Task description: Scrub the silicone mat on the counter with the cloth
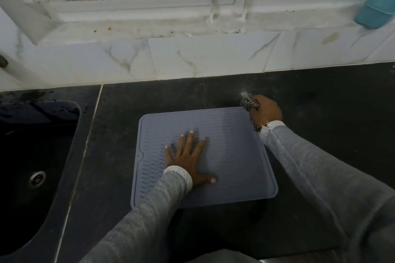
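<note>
One hand flat on the mat, the other holding the cloth at its far right corner.

The grey-blue silicone mat [224, 156] lies flat on the dark worktop [119, 113], right of the sink [32, 156]. The left hand [189, 158] presses on the mat, palm down, fingers straight and spread, thumb out to the right. The right hand [267, 111] has its grip closed around the checked cloth [249, 102] at the mat's far right corner, arm stretched forward in a grey sleeve [310, 166].
</note>
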`<action>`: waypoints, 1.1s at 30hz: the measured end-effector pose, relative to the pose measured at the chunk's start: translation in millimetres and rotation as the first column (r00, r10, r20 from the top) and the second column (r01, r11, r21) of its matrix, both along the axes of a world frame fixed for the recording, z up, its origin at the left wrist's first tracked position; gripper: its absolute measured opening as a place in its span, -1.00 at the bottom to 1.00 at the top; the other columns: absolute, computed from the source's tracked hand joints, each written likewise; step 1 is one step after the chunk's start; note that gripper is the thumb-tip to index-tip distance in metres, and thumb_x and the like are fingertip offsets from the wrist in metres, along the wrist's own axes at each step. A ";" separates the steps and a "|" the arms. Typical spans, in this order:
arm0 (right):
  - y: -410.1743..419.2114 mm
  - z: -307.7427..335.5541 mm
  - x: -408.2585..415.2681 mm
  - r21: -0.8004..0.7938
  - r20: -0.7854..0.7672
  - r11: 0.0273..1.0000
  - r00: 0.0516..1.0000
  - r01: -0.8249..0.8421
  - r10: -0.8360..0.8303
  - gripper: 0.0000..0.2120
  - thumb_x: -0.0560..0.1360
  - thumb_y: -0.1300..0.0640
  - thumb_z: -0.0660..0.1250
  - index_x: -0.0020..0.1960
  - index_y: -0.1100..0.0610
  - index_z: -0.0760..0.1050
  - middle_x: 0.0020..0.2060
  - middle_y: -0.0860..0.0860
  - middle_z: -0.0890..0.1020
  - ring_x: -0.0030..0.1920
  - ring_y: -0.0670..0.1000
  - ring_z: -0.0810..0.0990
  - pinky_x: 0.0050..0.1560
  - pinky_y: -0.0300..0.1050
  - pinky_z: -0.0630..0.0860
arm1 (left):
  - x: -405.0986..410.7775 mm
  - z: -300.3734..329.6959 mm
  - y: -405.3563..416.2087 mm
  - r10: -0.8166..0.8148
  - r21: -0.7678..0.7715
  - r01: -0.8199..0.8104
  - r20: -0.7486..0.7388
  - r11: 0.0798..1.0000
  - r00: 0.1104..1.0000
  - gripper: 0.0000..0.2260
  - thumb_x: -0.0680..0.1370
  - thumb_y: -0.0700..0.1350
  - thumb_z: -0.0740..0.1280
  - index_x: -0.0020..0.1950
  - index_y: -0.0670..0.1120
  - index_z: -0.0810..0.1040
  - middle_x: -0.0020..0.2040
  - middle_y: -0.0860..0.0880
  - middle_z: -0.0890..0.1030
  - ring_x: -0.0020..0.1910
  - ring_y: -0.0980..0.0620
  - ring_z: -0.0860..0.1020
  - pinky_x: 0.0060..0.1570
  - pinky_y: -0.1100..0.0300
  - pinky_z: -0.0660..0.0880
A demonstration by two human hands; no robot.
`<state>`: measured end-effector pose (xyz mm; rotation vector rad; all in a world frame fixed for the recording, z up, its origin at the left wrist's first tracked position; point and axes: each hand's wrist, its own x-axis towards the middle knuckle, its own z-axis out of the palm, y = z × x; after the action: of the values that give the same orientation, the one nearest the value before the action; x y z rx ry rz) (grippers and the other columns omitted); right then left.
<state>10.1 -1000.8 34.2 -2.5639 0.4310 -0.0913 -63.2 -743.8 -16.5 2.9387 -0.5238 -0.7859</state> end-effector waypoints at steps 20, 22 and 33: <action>3.1 -18.6 24.5 -0.492 -0.414 0.722 0.861 -0.486 0.297 -0.57 0.50 0.15 0.29 0.36 0.04 0.36 0.36 0.06 0.37 0.30 0.16 0.33 0.13 0.10 0.47 | 19.6 -2.1 -6.6 0.042 0.057 -0.032 -0.177 0.998 0.983 0.21 0.16 0.46 0.41 0.43 0.26 -0.46 0.45 0.02 -0.52 0.46 -0.20 -0.41 0.30 -0.49 -0.15; 19.5 -20.2 26.7 -0.456 -0.375 0.743 0.863 -0.490 0.339 -0.51 0.49 0.14 0.31 0.40 0.04 0.31 0.39 0.06 0.33 0.33 0.17 0.30 0.16 0.11 0.45 | 19.3 -1.7 -7.1 0.046 0.071 -0.034 -0.183 0.997 0.982 0.21 0.15 0.46 0.40 0.42 0.26 -0.47 0.44 0.02 -0.53 0.45 -0.21 -0.42 0.30 -0.49 -0.14; -16.0 -24.6 19.1 -0.522 -0.471 0.600 0.791 -0.607 0.390 -0.49 0.49 0.11 0.30 0.41 0.00 0.28 0.44 0.00 0.27 0.35 0.15 0.25 0.26 0.08 0.38 | 19.5 -0.3 -5.3 0.041 0.056 -0.031 -0.183 0.998 0.982 0.20 0.17 0.46 0.40 0.43 0.26 -0.46 0.45 0.03 -0.52 0.46 -0.20 -0.41 0.31 -0.47 -0.15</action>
<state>29.2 -1016.8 9.6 -3.3117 -0.3323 0.4694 -43.8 -749.1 -16.8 2.8730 -0.4413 -1.0691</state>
